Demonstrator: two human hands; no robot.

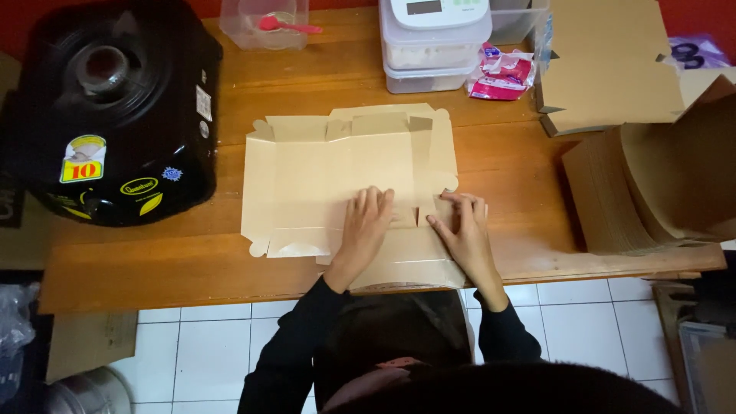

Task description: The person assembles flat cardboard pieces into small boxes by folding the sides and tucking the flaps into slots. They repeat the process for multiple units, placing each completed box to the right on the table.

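A flat, unfolded cardboard box blank (337,180) lies near the middle of the wooden tabletop (230,261), its near flap hanging over the tabletop's front edge toward the person, with white floor tiles (207,345) visible below. To the left of the blank a strip of bare wood separates it from a large black round appliance (115,107) that fills the left end of the tabletop; to the right another bare stretch runs to a tall stack of brown cardboard blanks (613,192) at the right edge, with one more folded piece of cardboard (606,61) behind it. Along the far edge stand one clear plastic container (264,23) holding a pink spoon (287,25), two stacked white lidded tubs (433,50) with a white scale (437,9) on top, and one pink and white packet (502,73). Both hands rest on the blank's near part, palms down and fingers spread flat, gripping nothing. The left hand (364,226) presses on the cardboard with fingers pointing away from the person, its black-sleeved forearm angling in from below. The right hand (464,230) lies just beside it on the right, fingers pointing up and slightly left onto a small tab at the blank's near right corner, its wrist over the tabletop's front edge.
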